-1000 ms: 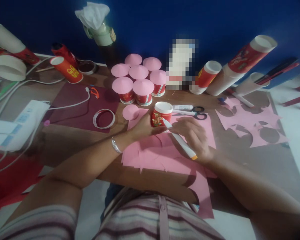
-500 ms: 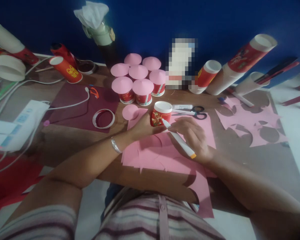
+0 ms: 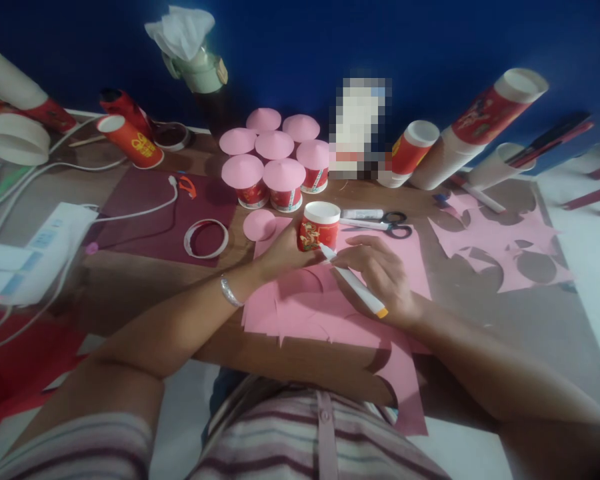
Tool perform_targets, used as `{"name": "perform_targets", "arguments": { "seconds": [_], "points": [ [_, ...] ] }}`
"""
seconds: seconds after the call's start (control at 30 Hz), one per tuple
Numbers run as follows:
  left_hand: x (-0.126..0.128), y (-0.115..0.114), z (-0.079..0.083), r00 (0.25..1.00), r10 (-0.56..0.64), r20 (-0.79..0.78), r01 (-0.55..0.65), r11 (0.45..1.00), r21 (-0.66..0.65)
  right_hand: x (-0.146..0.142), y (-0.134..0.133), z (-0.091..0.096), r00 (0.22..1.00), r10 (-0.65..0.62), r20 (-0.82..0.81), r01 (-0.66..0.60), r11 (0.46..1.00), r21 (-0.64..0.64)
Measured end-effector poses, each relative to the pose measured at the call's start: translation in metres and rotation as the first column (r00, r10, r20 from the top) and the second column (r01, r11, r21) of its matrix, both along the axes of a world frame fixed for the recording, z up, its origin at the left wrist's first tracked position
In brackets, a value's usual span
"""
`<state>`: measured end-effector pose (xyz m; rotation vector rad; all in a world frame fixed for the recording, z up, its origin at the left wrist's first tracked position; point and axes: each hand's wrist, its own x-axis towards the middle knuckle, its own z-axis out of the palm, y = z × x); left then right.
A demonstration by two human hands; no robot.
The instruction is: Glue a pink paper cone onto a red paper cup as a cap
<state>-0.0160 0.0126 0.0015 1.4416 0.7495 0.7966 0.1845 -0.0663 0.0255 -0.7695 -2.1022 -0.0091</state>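
My left hand (image 3: 284, 253) is closed around the lower left side of a short red paper cup (image 3: 319, 230) with gold patterns and a white rim. In my right hand (image 3: 380, 277) is a white marker (image 3: 357, 290) with an orange end, its tip at the cup's front. I cannot tell whether the tip touches. Beneath both hands lie pink paper sheets (image 3: 305, 313) with curved cuts. A pink paper disc (image 3: 260, 226) lies left of the cup. Scissors (image 3: 399, 225) and a capped white marker (image 3: 361, 214) lie behind it to the right.
Several red cups topped with pink paper cones (image 3: 284, 175) stand behind. Pink scraps (image 3: 495, 243) with round holes lie at right, near tall cup stacks (image 3: 480, 127). At left are a maroon sheet (image 3: 155, 233), a white ring (image 3: 206, 239), a cable and a power strip (image 3: 50, 250).
The cup and both hands have shifted very slightly left in view, along with the scene. The marker tip sits a little lower on the cup's front. Both grips look the same.
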Motion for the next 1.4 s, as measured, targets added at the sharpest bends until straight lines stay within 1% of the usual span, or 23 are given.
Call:
{"name": "perform_targets", "arguments": {
  "seconds": [0.13, 0.23, 0.3, 0.43, 0.5, 0.63, 0.83, 1.1, 1.27, 1.4],
  "points": [
    [-0.0005, 0.0000, -0.0021, 1.000, 0.013, -0.010, -0.013, 0.999, -0.035, 0.0014, 0.0007, -0.0007, 1.000, 0.002, 0.002, -0.002, 1.000, -0.005],
    [-0.0005, -0.0002, -0.0032, 0.999, 0.028, -0.016, -0.029, 0.994, -0.104, 0.0026, 0.0019, 0.0012, 1.000, -0.007, 0.005, 0.007, 1.000, -0.002],
    [0.0001, -0.0008, -0.0024, 0.999, 0.025, 0.020, -0.022, 0.989, -0.146, 0.0032, 0.0025, 0.0028, 1.000, -0.007, 0.011, 0.007, 1.000, -0.003],
    [0.0018, -0.0029, 0.0033, 0.991, 0.005, 0.137, 0.029, 0.968, -0.248, 0.0047, 0.0026, 0.0048, 1.000, -0.015, 0.001, 0.015, 1.000, -0.007],
    [0.0021, -0.0036, 0.0058, 0.983, 0.002, 0.182, 0.049, 0.960, -0.276, 0.0055, 0.0025, 0.0049, 1.000, -0.022, 0.000, 0.022, 1.000, -0.014],
    [0.0001, -0.0028, 0.0045, 0.976, -0.017, 0.219, 0.082, 0.953, -0.290, 0.0065, 0.0031, 0.0034, 0.999, -0.040, -0.007, 0.040, 0.999, -0.020],
    [-0.0046, 0.0009, -0.0007, 0.946, -0.081, 0.315, 0.175, 0.942, -0.285, 0.0048, 0.0059, 0.0026, 0.996, -0.086, -0.035, 0.087, 0.996, 0.010],
    [-0.0072, 0.0034, -0.0005, 0.941, -0.126, 0.314, 0.214, 0.940, -0.264, 0.0044, 0.0072, 0.0054, 0.994, -0.108, -0.032, 0.109, 0.994, 0.031],
    [-0.0069, 0.0023, 0.0030, 0.933, -0.109, 0.343, 0.226, 0.919, -0.323, 0.0053, 0.0069, 0.0061, 0.993, -0.117, -0.027, 0.117, 0.993, 0.018],
    [-0.0061, 0.0025, 0.0044, 0.917, -0.115, 0.381, 0.249, 0.913, -0.324, 0.0069, 0.0067, 0.0058, 0.994, -0.106, -0.026, 0.106, 0.994, 0.002]
  ]
}}
